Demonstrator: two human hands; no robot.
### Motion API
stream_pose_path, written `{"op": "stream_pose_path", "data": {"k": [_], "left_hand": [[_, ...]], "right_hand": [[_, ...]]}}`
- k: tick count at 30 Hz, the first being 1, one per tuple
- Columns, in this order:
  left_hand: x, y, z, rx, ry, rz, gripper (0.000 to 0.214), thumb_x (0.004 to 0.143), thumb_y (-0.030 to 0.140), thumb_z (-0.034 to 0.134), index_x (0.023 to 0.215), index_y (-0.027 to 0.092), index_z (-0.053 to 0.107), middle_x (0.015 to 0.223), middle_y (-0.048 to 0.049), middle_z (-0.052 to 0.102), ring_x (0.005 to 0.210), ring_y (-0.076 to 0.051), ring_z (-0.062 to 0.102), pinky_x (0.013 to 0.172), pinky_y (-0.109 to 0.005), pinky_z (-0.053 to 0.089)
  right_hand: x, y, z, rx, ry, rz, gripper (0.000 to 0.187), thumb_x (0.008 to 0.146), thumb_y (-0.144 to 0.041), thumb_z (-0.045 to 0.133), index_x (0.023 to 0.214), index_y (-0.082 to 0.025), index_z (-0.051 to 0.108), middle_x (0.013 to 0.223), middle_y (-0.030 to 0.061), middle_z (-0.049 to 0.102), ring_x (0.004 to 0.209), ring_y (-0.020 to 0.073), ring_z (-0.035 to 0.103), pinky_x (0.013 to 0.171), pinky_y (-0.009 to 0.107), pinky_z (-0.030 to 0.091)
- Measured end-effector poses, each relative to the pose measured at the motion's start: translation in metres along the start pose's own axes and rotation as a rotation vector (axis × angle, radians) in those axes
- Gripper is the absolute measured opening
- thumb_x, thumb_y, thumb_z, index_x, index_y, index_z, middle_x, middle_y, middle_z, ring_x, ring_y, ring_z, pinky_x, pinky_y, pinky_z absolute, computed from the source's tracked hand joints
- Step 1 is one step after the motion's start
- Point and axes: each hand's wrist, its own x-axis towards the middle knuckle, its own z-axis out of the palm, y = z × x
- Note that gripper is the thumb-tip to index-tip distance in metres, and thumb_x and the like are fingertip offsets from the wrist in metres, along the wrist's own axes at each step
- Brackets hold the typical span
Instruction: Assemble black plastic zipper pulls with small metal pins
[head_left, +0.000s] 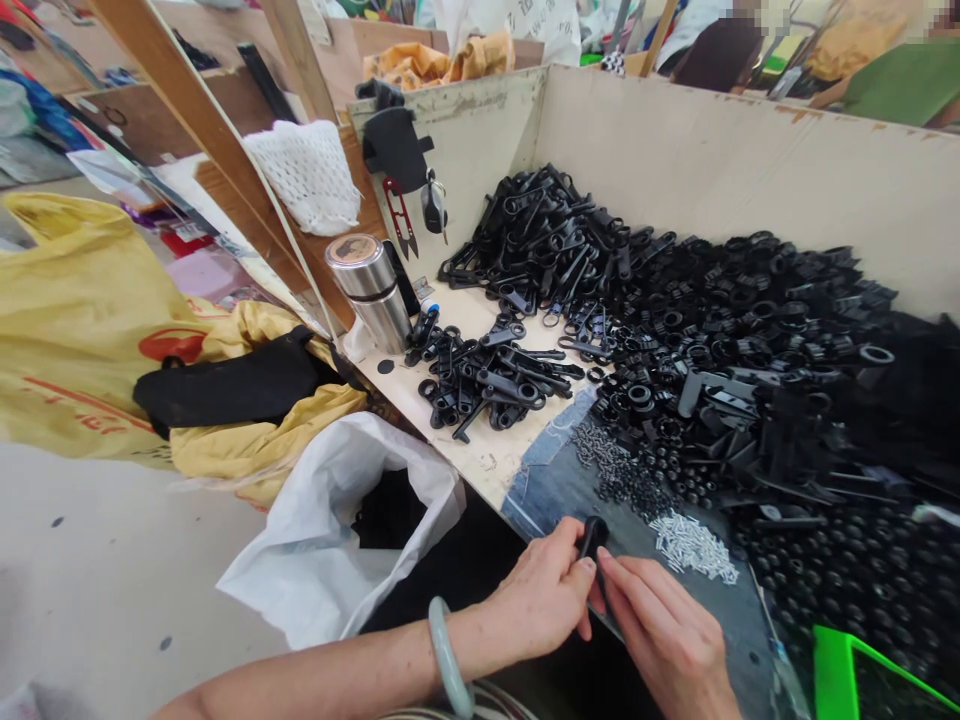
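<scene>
Near the front edge of the bench, my left hand [551,585] is closed around a black plastic part with a rounded end [595,532]. My right hand [667,625] pinches the lower end of that same part, its fingertips against it. The fingers cover most of the part, so its full shape is hidden. Just beyond the hands lies a denim cloth [551,470] on the bench. Small silver pins [694,548] form a heap right of the hands, and tiny dark pieces [619,470] are spread behind them.
Black plastic parts [570,240] pile high along the back boards. A smaller heap of black levers [495,375] lies beside a steel flask [371,290]. Red snips [400,215] hang on the left board. A white sack [315,530] gapes at left; a green-rimmed bin [832,670] stands at right.
</scene>
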Motion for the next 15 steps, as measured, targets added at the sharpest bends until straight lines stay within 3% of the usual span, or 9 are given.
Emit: {"op": "stream_pose_path", "data": {"k": [8,15], "left_hand": [[-0.0019,0.0046,0.0009,0.049,0.042,0.058,0.010,0.097,0.025,0.038,0.102,0.024,0.046,0.067,0.0075,0.061,0.052,-0.011,0.058,0.063,-0.024,0.047],[0.0015,0.0035,-0.0009,-0.016,0.009,0.026,0.013,0.095,0.023,0.040,0.106,0.025,0.047,0.070,0.0063,0.063,0.050,-0.011,0.058,0.055,-0.023,0.044]], "right_hand": [[0.0019,-0.0028,-0.0013,-0.049,-0.009,0.019,0.020,0.103,-0.014,0.050,0.114,-0.014,0.068,0.087,0.0063,0.070,0.076,0.0138,0.070,0.074,0.024,0.057],[-0.0020,-0.0011,0.0023,-0.084,0.002,0.071,0.020,0.105,-0.021,0.049,0.110,-0.018,0.069,0.094,0.0052,0.073,0.084,0.0140,0.072,0.082,0.022,0.056]]}}
